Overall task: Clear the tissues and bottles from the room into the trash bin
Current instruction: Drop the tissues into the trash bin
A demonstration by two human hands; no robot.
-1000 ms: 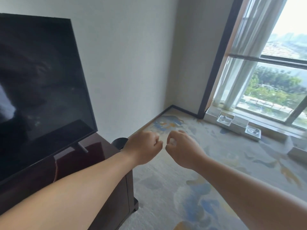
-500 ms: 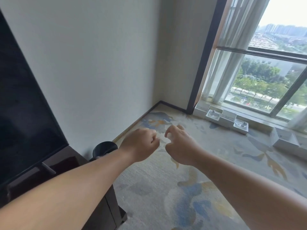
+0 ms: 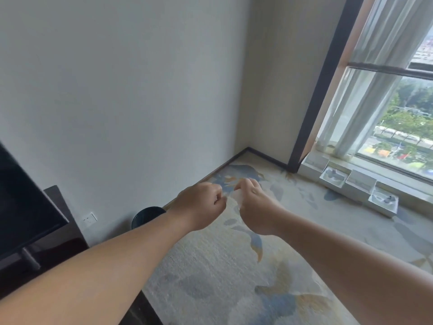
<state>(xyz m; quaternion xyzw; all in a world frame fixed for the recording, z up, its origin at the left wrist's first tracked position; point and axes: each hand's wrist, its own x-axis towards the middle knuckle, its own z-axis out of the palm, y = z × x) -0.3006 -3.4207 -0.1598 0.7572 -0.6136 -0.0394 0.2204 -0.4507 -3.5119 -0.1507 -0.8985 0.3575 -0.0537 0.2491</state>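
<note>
Our view has swung right, baring the trash bin (image 3: 146,215) at lower left; our right hand (image 3: 255,207) pinches a pale tissue (image 3: 236,196) not yet binned, our left hand (image 3: 199,205) curled on we cannot tell what.

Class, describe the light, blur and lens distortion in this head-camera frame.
Head view: daylight enters from the window at right, its top overexposed; the wide lens tilts its frame; the left hand and right hand are soft, and a pale scrap between them is too blurred to identify.
</note>
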